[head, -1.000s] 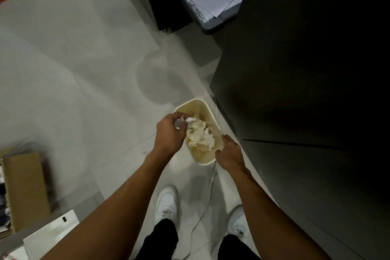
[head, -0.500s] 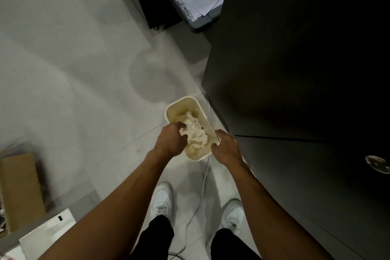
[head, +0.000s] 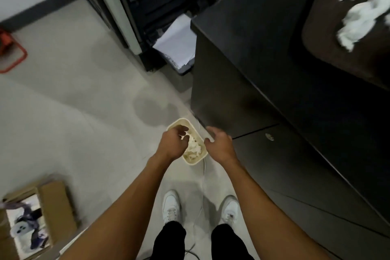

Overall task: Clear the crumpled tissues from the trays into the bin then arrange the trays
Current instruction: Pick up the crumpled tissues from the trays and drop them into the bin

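A small cream bin (head: 193,162) stands on the floor beside a black cabinet (head: 263,74) and holds crumpled white tissues (head: 194,149). My left hand (head: 172,144) hovers over the bin's left side, fingers loosely curled and holding nothing I can see. My right hand (head: 219,143) hangs just right of the bin, also loosely curled and empty, not touching the rim. At the top right, a dark brown tray (head: 316,40) on the cabinet top carries several crumpled tissues (head: 363,15), blurred.
A printer with white paper sheets (head: 177,42) stands behind the bin. An open cardboard box (head: 54,207) sits at the lower left, a red frame (head: 14,59) at the far left. A white cable (head: 203,177) runs on the floor between my white shoes (head: 171,207).
My left hand has lifted off the tissues it pressed into the bin. My right hand has let go of the bin's rim. The view has tilted up, showing the tray.
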The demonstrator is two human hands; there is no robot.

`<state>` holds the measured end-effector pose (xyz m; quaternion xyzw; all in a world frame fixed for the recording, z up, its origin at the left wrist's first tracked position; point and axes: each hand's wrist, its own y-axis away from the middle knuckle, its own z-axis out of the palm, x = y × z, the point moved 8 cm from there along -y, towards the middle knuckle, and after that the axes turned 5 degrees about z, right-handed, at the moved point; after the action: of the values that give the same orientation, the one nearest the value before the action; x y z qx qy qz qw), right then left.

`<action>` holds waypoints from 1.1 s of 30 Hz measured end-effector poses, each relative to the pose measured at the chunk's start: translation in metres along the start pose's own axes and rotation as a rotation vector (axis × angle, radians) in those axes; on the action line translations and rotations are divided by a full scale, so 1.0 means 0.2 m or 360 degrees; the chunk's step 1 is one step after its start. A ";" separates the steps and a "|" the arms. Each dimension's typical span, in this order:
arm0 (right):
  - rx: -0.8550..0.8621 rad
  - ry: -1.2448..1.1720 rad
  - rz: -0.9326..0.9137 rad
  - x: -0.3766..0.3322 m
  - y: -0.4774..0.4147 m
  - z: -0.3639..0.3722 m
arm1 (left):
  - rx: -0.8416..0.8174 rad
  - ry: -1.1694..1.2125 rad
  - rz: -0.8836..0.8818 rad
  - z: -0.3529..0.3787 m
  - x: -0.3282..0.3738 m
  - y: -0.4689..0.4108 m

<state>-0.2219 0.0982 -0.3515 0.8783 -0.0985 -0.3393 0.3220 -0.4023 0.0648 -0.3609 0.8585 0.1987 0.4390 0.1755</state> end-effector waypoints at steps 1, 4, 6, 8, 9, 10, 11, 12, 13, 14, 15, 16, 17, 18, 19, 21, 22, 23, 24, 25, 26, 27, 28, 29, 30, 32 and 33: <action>0.0031 -0.0025 -0.0019 -0.06 0.07 -0.06 | 0.0009 0.0032 0.0033 -0.05 0.08 0.05; 0.0128 -0.0163 -0.0071 -0.21 0.29 -0.26 | 0.0009 0.0099 0.0141 -0.19 0.30 0.18; 0.0200 -0.0266 -0.0097 -0.28 0.43 -0.38 | 0.0000 0.0137 0.0162 -0.28 0.44 0.26; 0.0285 -0.0357 -0.0129 -0.35 0.57 -0.50 | 0.0014 0.0164 0.0205 -0.36 0.59 0.34; 0.0335 -0.0393 -0.0154 -0.38 0.63 -0.57 | 0.0025 0.0169 0.0247 -0.40 0.67 0.37; 0.0383 -0.0428 -0.0181 -0.41 0.70 -0.64 | 0.0039 0.0168 0.0304 -0.43 0.75 0.41; 0.0432 -0.0463 -0.0208 -0.43 0.77 -0.71 | 0.0054 0.0157 0.0365 -0.46 0.84 0.44; 0.0483 -0.0501 -0.0232 -0.44 0.83 -0.78 | 0.0071 0.0146 0.0426 -0.48 0.93 0.47; 0.0532 -0.0536 -0.0254 -0.45 0.89 -0.86 | 0.0085 0.0140 0.0485 -0.50 1.01 0.50; 0.0579 -0.0566 -0.0270 -0.46 0.94 -0.93 | 0.0094 0.0132 0.0546 -0.51 1.10 0.52; 0.0630 -0.0596 -0.0289 -0.45 0.99 -1.00 | 0.0102 0.0123 0.0610 -0.52 1.19 0.55; 0.0683 -0.0625 -0.0309 -0.45 1.04 -1.07 | 0.0104 0.0119 0.0678 -0.52 1.28 0.58; 0.0736 -0.0652 -0.0329 -0.43 1.09 -1.15 | 0.0091 0.0118 0.0741 -0.51 1.36 0.60; 0.0789 -0.0673 -0.0347 -0.42 1.13 -1.22 | 0.0069 0.0113 0.0804 -0.49 1.45 0.63; 0.0840 -0.0696 -0.0358 -0.40 1.18 -1.29 | 0.0044 0.0099 0.0867 -0.47 1.54 0.66; 0.0948 -0.0750 -0.0359 -0.33 1.26 -1.44 | -0.0016 0.0086 0.0981 -0.41 1.72 0.73; 0.1003 -0.0770 -0.0362 -0.30 1.30 -1.51 | -0.0053 0.0095 0.1021 -0.37 1.80 0.75; 0.1054 -0.0790 -0.0363 -0.26 1.34 -1.58 | -0.0087 0.0098 0.1057 -0.33 1.87 0.78; 0.1108 -0.0808 -0.0365 -0.21 1.39 -1.65 | -0.0118 0.0092 0.1095 -0.28 1.96 0.81; 0.1159 -0.0823 -0.0369 -0.16 1.43 -1.72 | -0.0148 0.0085 0.1129 -0.23 2.04 0.84; 0.1203 -0.0842 -0.0373 -0.11 1.47 -1.79 | -0.0175 0.0084 0.1165 -0.17 2.11 0.87; 0.1245 -0.0864 -0.0371 -0.05 1.51 -1.85 | -0.0205 0.0091 0.1203 -0.10 2.18 0.90; 0.1288 -0.0881 -0.0362 0.01 1.55 -1.92 | -0.0234 0.0097 0.1243 -0.04 2.25 0.94; 0.1331 -0.0897 -0.0346 0.08 1.59 -1.98 | -0.0262 0.0098 0.1280 0.03 2.32 0.97; 0.1371 -0.0912 -0.0326 0.16 1.62 -2.04 | -0.0293 0.0092 0.1312 0.11 2.39 1.01; 0.1433 -0.0937 -0.0295 0.30 1.67 -2.15 | -0.0361 0.0105 0.1349 0.26 2.50 1.07; 0.1471 -0.0956 -0.0277 0.37 1.70 -2.20 | -0.0394 0.0115 0.1369 0.34 2.56 1.10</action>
<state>0.1398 0.0267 0.0718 0.7977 -0.2515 -0.5216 -0.1682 -0.0309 0.1203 0.0578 0.8197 -0.2242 0.5222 0.0713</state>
